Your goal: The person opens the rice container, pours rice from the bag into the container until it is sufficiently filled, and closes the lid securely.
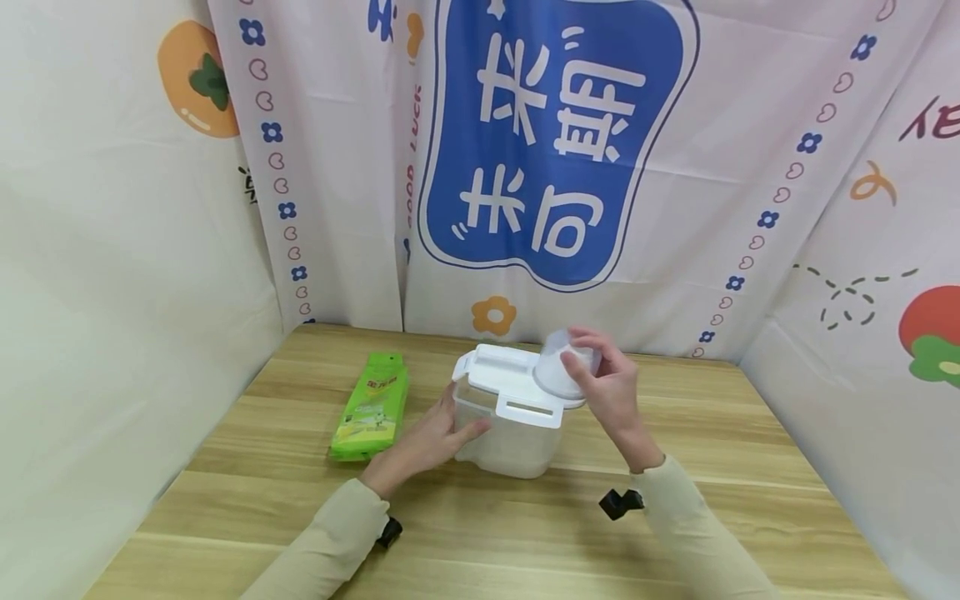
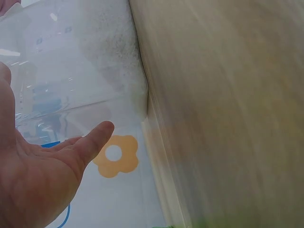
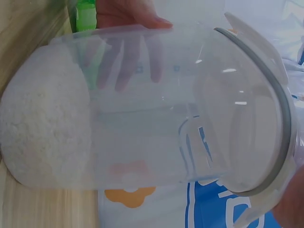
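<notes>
A clear plastic storage container with a white lid stands on the table. White grains that look like rice fill its bottom, as the right wrist view shows. My left hand holds the container's left side, thumb on the front wall, and its fingers show through the clear plastic in the right wrist view. A translucent cup sits on the right part of the lid. My right hand grips this cup from the right, thumb toward me and fingers over the far side.
A bright green printed package lies left of the container on the wooden table. Printed cloth hangs behind the table's far edge and along both sides. Each wrist carries a small black device.
</notes>
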Tool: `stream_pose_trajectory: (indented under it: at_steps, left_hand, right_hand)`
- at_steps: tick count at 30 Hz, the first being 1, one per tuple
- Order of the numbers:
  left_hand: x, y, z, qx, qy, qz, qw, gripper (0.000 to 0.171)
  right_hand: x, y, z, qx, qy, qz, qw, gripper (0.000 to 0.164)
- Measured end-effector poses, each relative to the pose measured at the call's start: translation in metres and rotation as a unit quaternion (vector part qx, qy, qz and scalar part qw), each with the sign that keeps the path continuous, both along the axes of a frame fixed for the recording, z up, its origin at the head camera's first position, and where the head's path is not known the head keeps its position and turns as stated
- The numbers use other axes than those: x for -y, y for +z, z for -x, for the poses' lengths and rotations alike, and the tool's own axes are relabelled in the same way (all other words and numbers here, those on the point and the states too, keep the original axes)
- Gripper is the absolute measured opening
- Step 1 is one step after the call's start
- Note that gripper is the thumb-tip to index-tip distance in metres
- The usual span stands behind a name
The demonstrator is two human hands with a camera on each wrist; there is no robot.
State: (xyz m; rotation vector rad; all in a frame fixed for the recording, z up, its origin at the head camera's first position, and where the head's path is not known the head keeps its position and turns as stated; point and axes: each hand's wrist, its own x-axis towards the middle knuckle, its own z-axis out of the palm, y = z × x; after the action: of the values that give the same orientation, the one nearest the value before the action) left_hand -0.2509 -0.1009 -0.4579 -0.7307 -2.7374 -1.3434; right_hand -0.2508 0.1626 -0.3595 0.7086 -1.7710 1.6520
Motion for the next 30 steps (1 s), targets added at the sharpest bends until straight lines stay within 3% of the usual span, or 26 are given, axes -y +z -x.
stream_pose_trajectory:
  at_steps: [3,12,18,25,30]
  left_hand:
    - [0.0,0.001,-0.001,0.002,0.0,-0.001,1.0,0.089]
    - [-0.001,0.0,-0.001,0.003,0.013,0.013,0.9998,0.093]
    - [-0.001,-0.001,-0.001,-0.018,0.013,0.019,0.9996,0.097]
    - [-0.001,-0.002,0.001,-0.017,0.013,0.034,0.9992,0.098]
    - [-0.001,-0.002,0.002,-0.022,0.011,0.036,0.9991,0.098]
  right_hand:
    - [0.004,-0.002,-0.001,-0.003,0.001,-0.011,1.0,0.02]
    - [0.006,-0.023,0.016,-0.032,0.008,-0.019,0.999,0.026]
    - [0.012,-0.024,0.012,-0.049,0.013,-0.026,0.998,0.027]
    - [0.018,-0.01,-0.005,-0.047,0.013,-0.029,0.998,0.024]
    - [0.015,-0.024,0.007,-0.047,0.016,-0.025,0.998,0.025]
